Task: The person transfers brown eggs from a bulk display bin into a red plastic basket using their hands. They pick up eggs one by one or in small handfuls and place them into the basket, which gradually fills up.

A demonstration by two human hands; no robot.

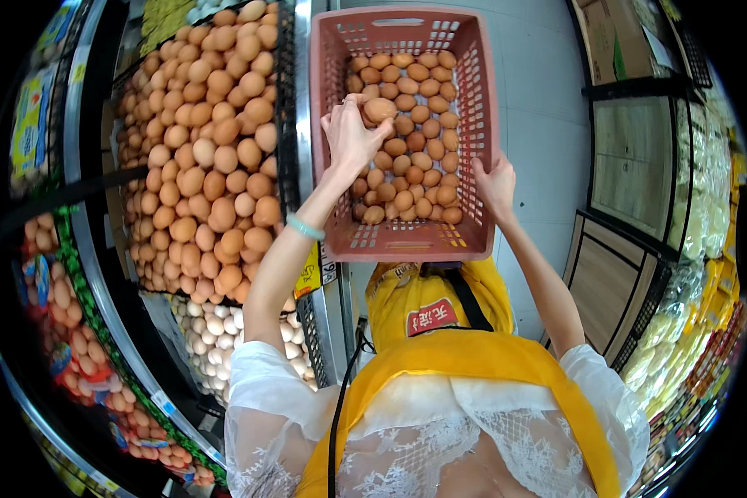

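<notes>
A pinkish-red plastic crate [402, 245] with slotted walls is in front of me, its floor covered by brown eggs [415, 158]. Over the crate's left side, my left hand [354, 137] pinches one brown egg [380, 109] between thumb and fingers, raised above the others. A pale green bangle [305, 227] circles that wrist. My right hand [495, 184] grips the crate's right rim, with the thumb on top and the other fingers mostly hidden behind the wall.
Left of the crate, a large heap of brown eggs [207, 158] fills a display bin, with white eggs [216, 336] nearer me. A metal shelf edge [303, 100] runs alongside the crate. Packaged eggs [75, 332] line the far left. Shelves with bagged goods [697, 199] stand right, beyond the tiled floor [539, 124].
</notes>
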